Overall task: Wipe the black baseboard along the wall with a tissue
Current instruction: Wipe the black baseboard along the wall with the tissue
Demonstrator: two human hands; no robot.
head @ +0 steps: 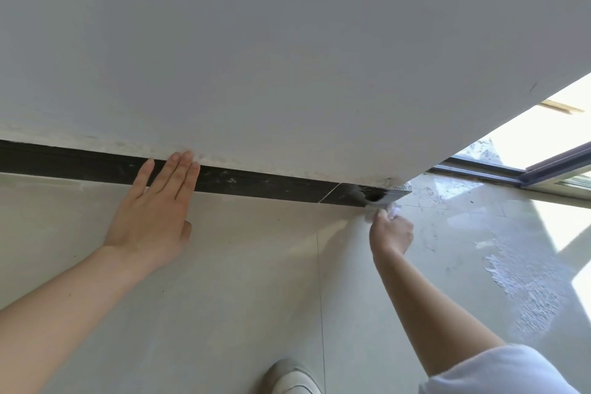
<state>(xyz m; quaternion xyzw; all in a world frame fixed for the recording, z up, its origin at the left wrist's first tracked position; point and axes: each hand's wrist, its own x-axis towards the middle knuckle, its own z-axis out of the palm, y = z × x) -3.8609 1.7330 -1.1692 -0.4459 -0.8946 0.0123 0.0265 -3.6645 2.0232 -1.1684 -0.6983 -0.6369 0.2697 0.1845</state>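
A matte grey-white wall [256, 41] fills the upper part of the view, its lower edge stained and chalky. Along its foot runs a long, narrow black baseboard [256, 182], smooth and slightly glossy, smeared with pale dusty streaks and crossed by one thin joint line near its right end. On the left, the left hand [153, 211] is spread flat with straight fingers, holding nothing; the fingertips reach across the baseboard to the bottom of the wall. Below lies a pale beige tiled floor [240, 281] with fine grout lines. At the bottom centre, the rounded toe of a light grey shoe [292, 377] shows. Further right, the right hand [391, 232] is curled around a crumpled white tissue [377, 213], pressing it against the lower edge of the baseboard at its right end, beside the wall's corner. On the far right the floor is glossy, with a rough, flaky white patch [524, 291], and dark metal door tracks [527, 169] catch bright sunlight.
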